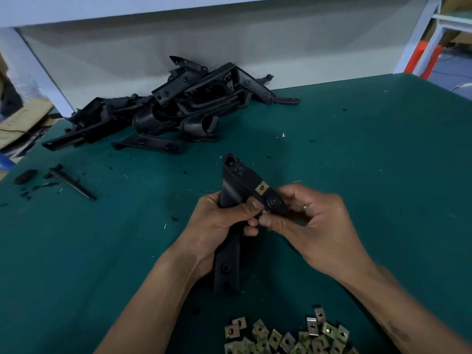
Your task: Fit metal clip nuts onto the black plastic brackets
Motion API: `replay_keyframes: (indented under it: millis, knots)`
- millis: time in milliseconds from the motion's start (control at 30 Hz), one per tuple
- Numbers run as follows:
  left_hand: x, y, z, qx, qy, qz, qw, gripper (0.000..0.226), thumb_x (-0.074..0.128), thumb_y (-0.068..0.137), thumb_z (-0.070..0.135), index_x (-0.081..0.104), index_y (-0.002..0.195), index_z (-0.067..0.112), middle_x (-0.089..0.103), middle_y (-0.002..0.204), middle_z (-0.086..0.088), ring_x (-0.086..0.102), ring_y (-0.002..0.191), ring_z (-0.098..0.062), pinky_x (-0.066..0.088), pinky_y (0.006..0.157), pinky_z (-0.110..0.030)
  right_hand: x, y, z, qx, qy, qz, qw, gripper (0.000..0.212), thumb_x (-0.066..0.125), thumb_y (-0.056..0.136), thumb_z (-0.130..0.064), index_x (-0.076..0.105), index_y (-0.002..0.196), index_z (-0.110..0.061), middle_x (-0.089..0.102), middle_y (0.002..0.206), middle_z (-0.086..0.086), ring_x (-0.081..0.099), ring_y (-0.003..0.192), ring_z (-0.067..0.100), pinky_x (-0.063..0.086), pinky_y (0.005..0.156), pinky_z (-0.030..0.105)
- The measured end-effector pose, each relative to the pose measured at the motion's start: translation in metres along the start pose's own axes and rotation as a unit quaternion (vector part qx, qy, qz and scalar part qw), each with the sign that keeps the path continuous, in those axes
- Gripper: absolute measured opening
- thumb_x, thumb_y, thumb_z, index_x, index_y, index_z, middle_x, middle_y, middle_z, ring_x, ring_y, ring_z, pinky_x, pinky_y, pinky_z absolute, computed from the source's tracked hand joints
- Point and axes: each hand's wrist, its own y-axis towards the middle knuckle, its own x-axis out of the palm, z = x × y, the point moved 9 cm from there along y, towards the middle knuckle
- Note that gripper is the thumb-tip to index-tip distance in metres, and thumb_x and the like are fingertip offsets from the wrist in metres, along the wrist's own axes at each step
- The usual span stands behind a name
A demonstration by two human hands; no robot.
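Observation:
I hold a black plastic bracket (231, 190) above the green table, its long leg pointing down toward me. My left hand (219, 226) grips its middle with fingers wrapped round it. A brass-coloured clip nut (262, 188) sits on the bracket's angled upper arm. My right hand (306, 221) pinches the arm's rounded end, thumb and fingertips meeting near a small metal piece at the lower edge, mostly hidden by the fingers. A heap of loose clip nuts (286, 338) lies at the near edge.
A pile of black brackets (173, 108) lies at the back against the white wall panel. Small black plastic pieces (71, 182) and scraps sit at the left on the green table (357, 149). A white frame post (419, 34) stands at the back right.

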Motion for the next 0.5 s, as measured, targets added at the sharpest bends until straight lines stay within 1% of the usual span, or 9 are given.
replay_keyframes:
  millis: [133, 200, 267, 300, 333, 400, 433, 467, 500]
  knots:
    - [0.001, 0.000, 0.000, 0.000, 0.004, -0.017, 1.000, 0.006, 0.079, 0.073, 0.021, 0.077, 0.072, 0.016, 0.060, 0.061, -0.003, 0.054, 0.050, -0.010, 0.048, 0.051, -0.019, -0.002, 0.000, -0.012, -0.062, -0.049, 0.024, 0.997, 0.016, 0.080, 0.084, -0.007, 0.073, 0.098, -0.009, 0.078, 0.086, -0.011, 0.075, 0.078, 0.006, 0.058, 0.071, 0.019]
    - [0.000, 0.001, -0.001, -0.002, -0.011, -0.020, 1.000, 0.008, 0.079, 0.076, 0.018, 0.075, 0.078, 0.011, 0.058, 0.063, -0.004, 0.052, 0.051, -0.011, 0.046, 0.050, -0.019, -0.009, 0.000, -0.015, -0.068, -0.077, 0.057, 0.993, 0.015, 0.082, 0.082, -0.009, 0.073, 0.093, -0.009, 0.076, 0.083, -0.009, 0.073, 0.073, 0.009, 0.058, 0.067, 0.023]
    - [-0.002, 0.002, 0.000, -0.001, -0.035, -0.020, 0.999, 0.008, 0.078, 0.079, 0.016, 0.073, 0.081, 0.010, 0.060, 0.068, -0.004, 0.050, 0.053, -0.010, 0.045, 0.050, -0.019, -0.018, 0.000, -0.014, -0.049, -0.092, 0.058, 0.993, 0.016, 0.085, 0.080, -0.007, 0.072, 0.088, -0.011, 0.073, 0.076, -0.006, 0.068, 0.066, 0.012, 0.056, 0.063, 0.027]
    - [-0.002, 0.003, 0.001, 0.002, -0.048, -0.021, 0.999, 0.008, 0.078, 0.080, 0.015, 0.072, 0.082, 0.010, 0.061, 0.072, -0.004, 0.050, 0.054, -0.009, 0.044, 0.049, -0.019, -0.020, 0.001, -0.010, -0.030, -0.099, 0.029, 0.994, 0.017, 0.086, 0.079, -0.007, 0.071, 0.086, -0.013, 0.070, 0.074, -0.004, 0.065, 0.064, 0.014, 0.054, 0.061, 0.028]
    - [-0.003, 0.003, 0.002, 0.006, -0.059, -0.023, 0.998, 0.008, 0.078, 0.080, 0.015, 0.071, 0.081, 0.010, 0.061, 0.075, -0.004, 0.049, 0.054, -0.008, 0.043, 0.049, -0.018, -0.019, 0.000, -0.006, -0.008, -0.110, -0.018, 0.994, 0.017, 0.087, 0.079, -0.010, 0.072, 0.085, -0.017, 0.069, 0.075, -0.003, 0.064, 0.066, 0.016, 0.053, 0.062, 0.031]
    - [-0.003, 0.004, 0.003, 0.008, -0.069, -0.034, 0.997, 0.009, 0.078, 0.080, 0.016, 0.071, 0.081, 0.011, 0.061, 0.077, -0.004, 0.048, 0.054, -0.007, 0.042, 0.048, -0.017, -0.011, -0.005, 0.001, 0.023, -0.140, -0.118, 0.983, 0.012, 0.084, 0.076, -0.023, 0.075, 0.084, -0.025, 0.068, 0.084, -0.006, 0.064, 0.078, 0.019, 0.050, 0.066, 0.035]
    - [-0.003, 0.005, 0.002, 0.007, -0.067, -0.042, 0.997, 0.008, 0.078, 0.080, 0.016, 0.071, 0.081, 0.012, 0.062, 0.078, -0.003, 0.048, 0.054, -0.007, 0.041, 0.048, -0.017, -0.008, -0.007, 0.003, 0.028, -0.142, -0.141, 0.979, 0.010, 0.083, 0.075, -0.028, 0.077, 0.084, -0.027, 0.068, 0.087, -0.008, 0.063, 0.083, 0.020, 0.049, 0.069, 0.034]
    - [-0.002, 0.005, 0.002, 0.005, -0.063, -0.050, 0.997, 0.007, 0.078, 0.080, 0.016, 0.072, 0.080, 0.012, 0.062, 0.078, -0.003, 0.048, 0.054, -0.006, 0.041, 0.048, -0.017, -0.006, -0.007, 0.003, 0.026, -0.132, -0.139, 0.981, 0.008, 0.082, 0.077, -0.029, 0.078, 0.084, -0.027, 0.068, 0.086, -0.008, 0.063, 0.084, 0.019, 0.049, 0.069, 0.033]
    - [-0.001, 0.005, 0.001, 0.004, -0.058, -0.057, 0.997, 0.006, 0.077, 0.081, 0.016, 0.072, 0.080, 0.013, 0.062, 0.077, -0.003, 0.048, 0.054, -0.007, 0.041, 0.048, -0.017, -0.006, -0.005, 0.002, 0.023, -0.111, -0.117, 0.987, 0.006, 0.082, 0.081, -0.028, 0.078, 0.084, -0.025, 0.069, 0.084, -0.007, 0.064, 0.080, 0.018, 0.050, 0.068, 0.032]
